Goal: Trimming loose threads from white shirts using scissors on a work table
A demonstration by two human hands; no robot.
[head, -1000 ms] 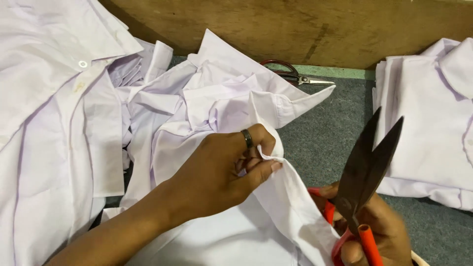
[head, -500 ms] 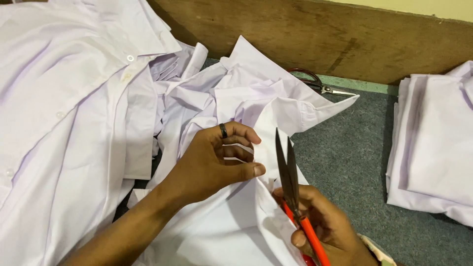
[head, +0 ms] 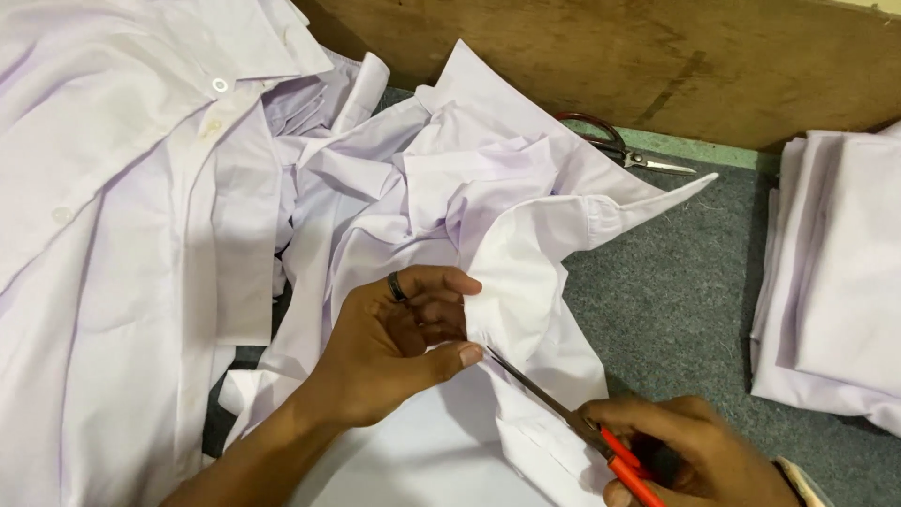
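Pinching white shirt (head: pixel 526 282), left hand (head: pixel 394 352); right hand (head: pixel 690 451) clasps orange-handled snips (head: pixel 563 413) closed.

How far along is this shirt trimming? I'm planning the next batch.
Done, it seems: a folded stack lies at the right. In hand: the left hand pinches a shirt while the right hand puts snips to the pinched fabric. Left, probably: the loose shirts heaped at the left. Scissors lie unused.

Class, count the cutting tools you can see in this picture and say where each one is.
2: orange-handled snips in the right hand, tips at the white shirt; scissors by the wooden board. Cloth may hide others.
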